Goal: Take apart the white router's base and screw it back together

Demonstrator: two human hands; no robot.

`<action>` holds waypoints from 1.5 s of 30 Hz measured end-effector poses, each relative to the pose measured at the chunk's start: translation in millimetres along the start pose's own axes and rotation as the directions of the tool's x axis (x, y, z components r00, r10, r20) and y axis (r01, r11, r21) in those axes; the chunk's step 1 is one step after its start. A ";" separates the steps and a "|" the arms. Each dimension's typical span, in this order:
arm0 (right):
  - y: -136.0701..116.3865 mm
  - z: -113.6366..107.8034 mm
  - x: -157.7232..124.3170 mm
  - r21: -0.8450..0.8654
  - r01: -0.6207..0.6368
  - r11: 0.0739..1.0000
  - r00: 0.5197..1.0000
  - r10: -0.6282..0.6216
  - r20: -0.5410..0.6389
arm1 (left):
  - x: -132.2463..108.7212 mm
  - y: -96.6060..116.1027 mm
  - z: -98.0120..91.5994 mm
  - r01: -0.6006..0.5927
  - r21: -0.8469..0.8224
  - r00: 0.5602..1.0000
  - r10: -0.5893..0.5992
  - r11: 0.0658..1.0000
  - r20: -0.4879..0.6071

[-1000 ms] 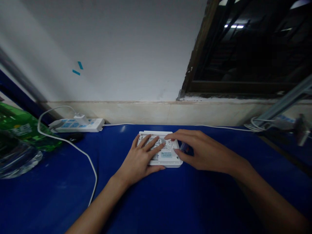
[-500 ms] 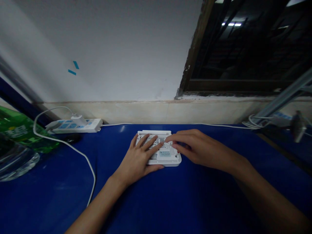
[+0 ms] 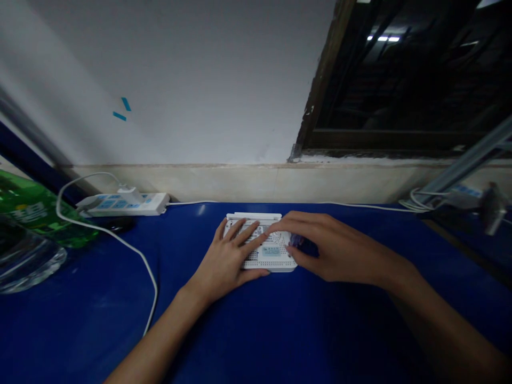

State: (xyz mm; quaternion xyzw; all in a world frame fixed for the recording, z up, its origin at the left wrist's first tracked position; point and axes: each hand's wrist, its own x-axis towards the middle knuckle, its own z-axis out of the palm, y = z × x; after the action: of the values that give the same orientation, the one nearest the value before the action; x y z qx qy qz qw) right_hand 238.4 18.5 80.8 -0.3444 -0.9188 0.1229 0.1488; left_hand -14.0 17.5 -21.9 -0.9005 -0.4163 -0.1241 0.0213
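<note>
The left hand [image 3: 224, 261] lies spread flat on a white vented plastic device [image 3: 272, 260]. The right hand [image 3: 340, 248] reaches in from 3 o'clock, its fingertips [image 3: 276, 224] on the device beside the left hand's fingers. Its thumb sits by a small dark object [image 3: 301, 242], too dim to identify; whether that hand grips it, I cannot tell. The device sits mid-way along the blue counter [image 3: 100, 325]. A white power strip [image 3: 128, 205] lies at 10 o'clock, a white cable [image 3: 150, 272] curving from it toward 7 o'clock. A green bottle [image 3: 36, 213] and clear glass vessel [image 3: 24, 261] stand at 9 o'clock, a metal rail [image 3: 468, 162] at 2 o'clock.
</note>
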 end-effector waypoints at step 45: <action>22.0 -30.3 -8.1 0.075 -0.037 0.996 0.995 0.044 -0.087 | 24.4 27.3 -25.8 0.088 -0.181 0.993 -0.101 0.980 -0.066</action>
State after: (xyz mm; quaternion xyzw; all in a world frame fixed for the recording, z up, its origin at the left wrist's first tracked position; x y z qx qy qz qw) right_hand 268.1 32.9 100.1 -0.3625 -0.8989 0.1441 0.1996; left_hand 16.5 14.3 10.7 -0.8726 -0.4449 -0.1953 -0.0493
